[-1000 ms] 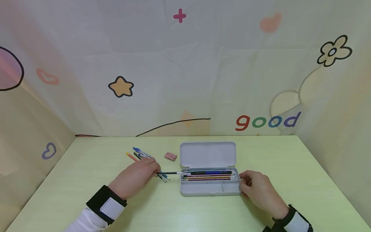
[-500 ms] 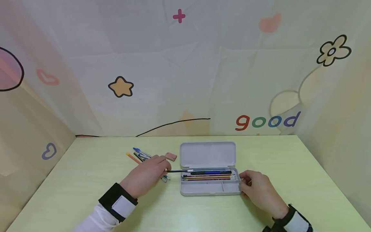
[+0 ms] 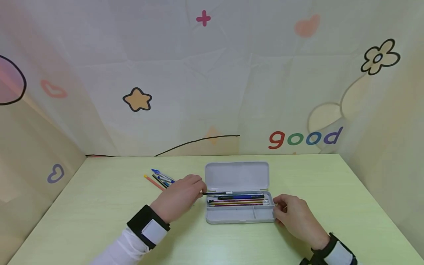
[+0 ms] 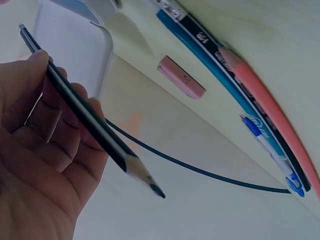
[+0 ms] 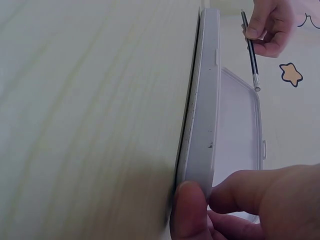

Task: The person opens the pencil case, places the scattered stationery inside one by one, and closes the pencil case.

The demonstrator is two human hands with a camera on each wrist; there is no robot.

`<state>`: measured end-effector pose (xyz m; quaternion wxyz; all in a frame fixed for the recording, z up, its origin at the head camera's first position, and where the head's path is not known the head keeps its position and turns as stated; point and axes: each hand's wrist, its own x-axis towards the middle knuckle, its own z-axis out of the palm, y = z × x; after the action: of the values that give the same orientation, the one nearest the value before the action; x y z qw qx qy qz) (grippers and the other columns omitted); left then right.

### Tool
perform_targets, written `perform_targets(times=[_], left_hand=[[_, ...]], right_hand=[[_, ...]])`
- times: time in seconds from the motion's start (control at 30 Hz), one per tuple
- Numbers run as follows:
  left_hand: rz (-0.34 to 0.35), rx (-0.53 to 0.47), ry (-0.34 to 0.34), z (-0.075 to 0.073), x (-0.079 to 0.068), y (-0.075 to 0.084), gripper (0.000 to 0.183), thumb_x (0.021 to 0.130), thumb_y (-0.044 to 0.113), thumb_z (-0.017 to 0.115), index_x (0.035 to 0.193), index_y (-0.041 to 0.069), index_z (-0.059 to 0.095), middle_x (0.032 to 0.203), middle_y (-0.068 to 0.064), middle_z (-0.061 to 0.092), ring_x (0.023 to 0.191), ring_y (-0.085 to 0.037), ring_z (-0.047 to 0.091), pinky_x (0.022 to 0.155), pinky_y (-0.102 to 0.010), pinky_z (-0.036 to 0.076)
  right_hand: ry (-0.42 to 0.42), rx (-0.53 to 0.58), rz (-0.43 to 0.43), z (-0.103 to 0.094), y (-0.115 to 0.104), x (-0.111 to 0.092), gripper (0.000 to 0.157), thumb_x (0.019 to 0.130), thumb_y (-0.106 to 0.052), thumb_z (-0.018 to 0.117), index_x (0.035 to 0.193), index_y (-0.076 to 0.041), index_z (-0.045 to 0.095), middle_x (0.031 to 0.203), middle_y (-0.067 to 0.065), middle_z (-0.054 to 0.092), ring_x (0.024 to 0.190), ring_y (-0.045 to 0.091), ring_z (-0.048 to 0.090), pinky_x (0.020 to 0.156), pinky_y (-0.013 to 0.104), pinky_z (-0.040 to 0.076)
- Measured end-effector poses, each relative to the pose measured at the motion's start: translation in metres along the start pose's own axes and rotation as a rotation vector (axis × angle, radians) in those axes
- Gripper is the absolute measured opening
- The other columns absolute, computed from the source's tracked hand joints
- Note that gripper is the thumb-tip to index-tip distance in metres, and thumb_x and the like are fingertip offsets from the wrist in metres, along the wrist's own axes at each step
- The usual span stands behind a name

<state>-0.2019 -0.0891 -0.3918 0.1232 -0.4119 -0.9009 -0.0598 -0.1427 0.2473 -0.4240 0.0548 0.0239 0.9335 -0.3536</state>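
My left hand (image 3: 180, 193) pinches a dark striped pencil (image 4: 90, 115) between thumb and fingers. Its sharpened black tip shows in the left wrist view, and its eraser end reaches over the left part of the pencil case. That grey pencil case (image 3: 230, 215) lies with its lid (image 3: 236, 176) folded back. Several pencils and pens (image 3: 240, 197) lie in its long rear compartment. At the case's right end, my right hand (image 3: 299, 219) grips the wall (image 5: 202, 110) with thumb and fingers.
Left of the case lie a blue pen (image 3: 162, 174), an orange-red pencil (image 3: 154, 182) and other pencils, partly covered by my left hand. A pink eraser (image 4: 180, 77) shows in the left wrist view. A printed curtain (image 3: 179, 73) stands behind the table.
My left hand has moved right with the pencil, from beside the loose pencils to the case's left end. It now covers the eraser in the head view. My right hand stays put.
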Motion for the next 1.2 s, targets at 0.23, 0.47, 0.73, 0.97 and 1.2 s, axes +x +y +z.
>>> perform_targets(times=[0.23,0.47,0.73,0.97,1.2], left_hand=[[0.017,0.013,-0.014,0.002,0.012,0.008,0.014,0.091,0.011,0.071,0.104,0.016,0.069,0.101,0.005,0.063,0.094,-0.014,0.056,0.085,-0.025,0.048],[0.018,0.007,-0.022,0.003,0.023,0.016,0.013,0.092,0.008,0.068,0.103,0.015,0.069,0.099,0.004,0.062,0.092,-0.015,0.056,0.081,-0.03,0.046],[0.013,0.041,-0.04,0.007,0.037,0.027,0.013,0.094,0.009,0.065,0.103,0.016,0.07,0.099,0.004,0.063,0.087,-0.012,0.055,0.062,-0.029,0.039],[-0.014,0.045,-0.052,0.013,0.05,0.033,0.01,0.098,0.016,0.063,0.104,0.018,0.071,0.101,0.004,0.064,0.091,-0.011,0.057,0.064,-0.03,0.049],[-0.013,0.009,-0.061,0.018,0.061,0.04,0.01,0.098,0.017,0.062,0.103,0.018,0.071,0.099,0.006,0.063,0.093,-0.011,0.055,0.087,-0.021,0.045]], right_hand=[[-0.002,-0.001,-0.008,-0.001,-0.001,0.0,0.026,0.092,-0.005,0.062,0.116,0.004,0.064,0.081,0.004,0.057,0.066,0.015,0.055,0.055,0.027,0.049],[-0.001,-0.01,-0.016,-0.001,-0.002,-0.001,0.025,0.091,-0.006,0.062,0.115,0.004,0.064,0.081,0.004,0.057,0.066,0.014,0.055,0.055,0.027,0.049],[-0.006,-0.009,-0.008,-0.002,-0.003,-0.001,0.026,0.092,-0.006,0.061,0.116,0.004,0.064,0.081,0.004,0.057,0.066,0.014,0.055,0.055,0.027,0.049],[-0.006,-0.01,-0.009,-0.003,-0.003,-0.001,0.026,0.092,-0.006,0.062,0.116,0.004,0.064,0.081,0.005,0.057,0.067,0.015,0.055,0.056,0.027,0.049],[-0.014,-0.004,-0.005,-0.003,-0.003,-0.001,0.027,0.092,-0.007,0.063,0.117,0.004,0.064,0.082,0.005,0.057,0.068,0.015,0.054,0.056,0.026,0.049]])
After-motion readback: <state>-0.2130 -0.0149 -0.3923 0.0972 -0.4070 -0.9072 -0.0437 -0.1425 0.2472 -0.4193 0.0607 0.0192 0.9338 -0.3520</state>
